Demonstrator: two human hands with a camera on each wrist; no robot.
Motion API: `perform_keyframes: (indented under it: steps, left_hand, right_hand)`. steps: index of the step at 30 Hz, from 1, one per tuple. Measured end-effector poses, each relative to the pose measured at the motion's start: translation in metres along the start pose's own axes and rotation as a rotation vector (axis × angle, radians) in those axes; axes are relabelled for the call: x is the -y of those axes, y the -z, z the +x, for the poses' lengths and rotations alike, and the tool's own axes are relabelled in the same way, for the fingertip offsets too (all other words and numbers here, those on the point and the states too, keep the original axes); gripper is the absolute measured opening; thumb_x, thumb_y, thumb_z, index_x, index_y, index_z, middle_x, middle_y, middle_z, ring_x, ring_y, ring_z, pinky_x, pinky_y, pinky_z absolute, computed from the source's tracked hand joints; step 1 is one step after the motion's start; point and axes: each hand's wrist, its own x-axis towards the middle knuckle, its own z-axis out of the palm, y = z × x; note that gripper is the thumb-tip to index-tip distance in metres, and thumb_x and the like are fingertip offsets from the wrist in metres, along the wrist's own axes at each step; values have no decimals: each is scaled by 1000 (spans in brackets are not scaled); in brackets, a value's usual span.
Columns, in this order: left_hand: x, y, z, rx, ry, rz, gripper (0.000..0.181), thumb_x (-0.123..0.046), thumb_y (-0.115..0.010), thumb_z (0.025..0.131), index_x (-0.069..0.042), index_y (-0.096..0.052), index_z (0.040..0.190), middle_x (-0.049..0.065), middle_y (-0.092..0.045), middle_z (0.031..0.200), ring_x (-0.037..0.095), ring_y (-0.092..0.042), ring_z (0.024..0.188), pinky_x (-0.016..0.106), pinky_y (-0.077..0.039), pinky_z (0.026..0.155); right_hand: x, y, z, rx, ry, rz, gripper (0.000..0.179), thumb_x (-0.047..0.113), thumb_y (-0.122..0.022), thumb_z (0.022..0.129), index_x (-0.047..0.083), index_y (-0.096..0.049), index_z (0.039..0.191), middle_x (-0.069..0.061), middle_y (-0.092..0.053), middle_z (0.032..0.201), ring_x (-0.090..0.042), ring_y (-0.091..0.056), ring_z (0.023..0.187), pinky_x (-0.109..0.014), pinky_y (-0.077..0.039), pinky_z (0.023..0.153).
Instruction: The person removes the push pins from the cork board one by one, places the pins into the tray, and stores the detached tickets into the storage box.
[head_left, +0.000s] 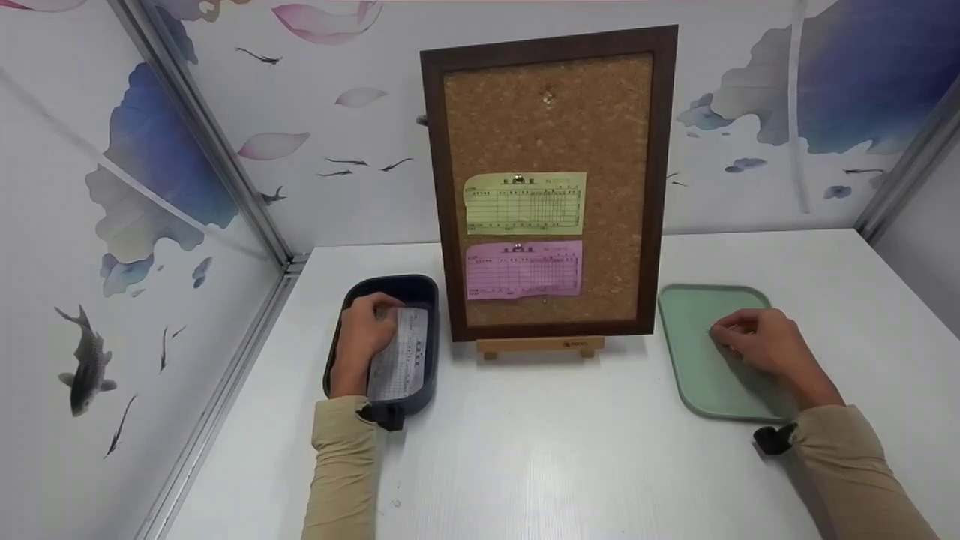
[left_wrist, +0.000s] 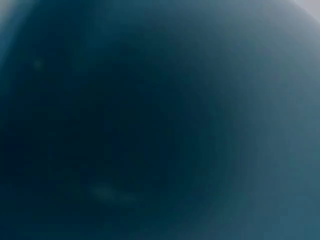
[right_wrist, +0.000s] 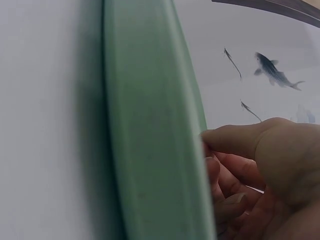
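Note:
In the head view, my left hand (head_left: 367, 330) reaches into a dark blue tray (head_left: 427, 289), its fingers bent over the far left edge of a printed white paper slip (head_left: 409, 345), which they seem to pinch. The left wrist view shows only blurred dark blue tray wall. Over a green tray (head_left: 697, 375), my right hand (head_left: 765, 341) has thumb and forefinger brought together, with a tiny pale thing (head_left: 710, 331) at their tips; its kind is too small to make out. In the right wrist view the tray's rim (right_wrist: 155, 125) hides those fingertips.
Between the trays a framed cork board (head_left: 615, 187) stands on a small wooden stand (head_left: 540, 345). A yellow-green slip (head_left: 525, 204) and a pink slip (head_left: 523, 271) are pinned to it, one above the other; another pin (head_left: 547, 97) sits higher up. Printed panels enclose the white table (head_left: 540, 450).

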Motion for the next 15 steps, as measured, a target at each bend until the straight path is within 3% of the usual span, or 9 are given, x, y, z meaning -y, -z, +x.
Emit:
perform_keyframes:
  steps: [4, 9, 15]
  left_hand:
    - [2, -2, 1, -16, 22, 5, 22, -8, -62, 105, -7, -80, 117, 19, -75, 131, 38, -70, 120, 55, -53, 106]
    - [2, -2, 2, -96, 48, -11, 22, -12, -60, 108, -10, -79, 119, 15, -75, 133, 36, -68, 126, 54, -51, 109]
    - [-1, -3, 3, -144, 19, -33, 28, -10, -61, 107, -7, -73, 133, 19, -70, 136, 37, -65, 131, 53, -51, 110]
  right_hand:
    - [-1, 0, 0, 7, -6, 1, 42, 38, -70, 106, 0, -77, 123, -11, -78, 101, -12, -63, 82, -27, -50, 67]
    - [-1, 1, 0, 20, -25, 8, 44, 40, -69, 106, 0, -77, 125, -9, -77, 101, -13, -62, 83, -27, -50, 68]
    - [0, 2, -1, 27, -28, 11, 45, 40, -68, 107, 1, -76, 126, -8, -76, 99, -13, -62, 83, -27, -50, 68]
